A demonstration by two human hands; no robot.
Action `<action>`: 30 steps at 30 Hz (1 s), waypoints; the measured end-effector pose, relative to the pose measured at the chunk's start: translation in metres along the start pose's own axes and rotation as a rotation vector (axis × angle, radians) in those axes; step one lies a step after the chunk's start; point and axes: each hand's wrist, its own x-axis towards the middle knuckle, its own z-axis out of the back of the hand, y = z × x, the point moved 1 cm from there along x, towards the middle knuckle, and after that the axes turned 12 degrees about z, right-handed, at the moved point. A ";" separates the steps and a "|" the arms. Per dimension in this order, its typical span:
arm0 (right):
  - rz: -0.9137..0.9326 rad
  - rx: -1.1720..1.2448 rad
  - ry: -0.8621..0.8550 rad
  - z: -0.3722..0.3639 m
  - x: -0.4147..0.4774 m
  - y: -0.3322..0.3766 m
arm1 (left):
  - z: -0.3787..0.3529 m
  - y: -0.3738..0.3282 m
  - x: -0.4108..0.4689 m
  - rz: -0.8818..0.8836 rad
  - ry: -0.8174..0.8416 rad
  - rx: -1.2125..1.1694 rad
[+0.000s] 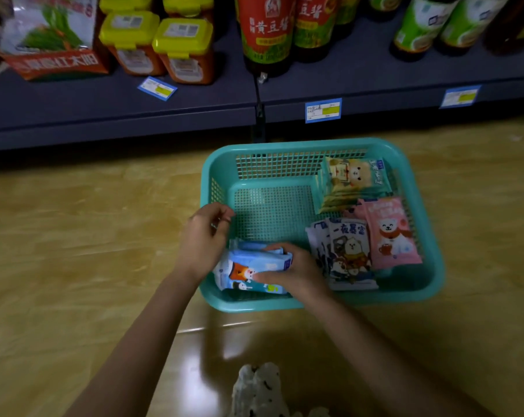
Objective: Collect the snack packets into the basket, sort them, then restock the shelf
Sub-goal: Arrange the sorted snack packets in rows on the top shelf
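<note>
Snack packets [245, 273], glossy blue, sit gripped by the right hand [295, 270] inside the mesh basket [285, 145]; left hand [202, 236] slack, empty.

Legible txt, per item: red-label bottle [268, 28] on shelf [119, 115] reads 黄豆酱; adjacent bottle [313, 16] shows 豆酱 only. White pkt [349, 245] in basket [254, 305] reads 一夜暴富. Blue pkts [248, 272] gripped in my right hand [294, 269]: print illegible. Price tags [323, 110]: illegible.

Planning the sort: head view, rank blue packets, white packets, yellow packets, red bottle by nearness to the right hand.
1. blue packets, in the right hand.
2. white packets, just right.
3. yellow packets, far in basket.
4. red bottle, on shelf.
</note>
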 end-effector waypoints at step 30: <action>-0.328 0.450 -0.234 0.147 -0.018 0.019 | -0.074 0.004 0.012 -0.043 0.697 1.056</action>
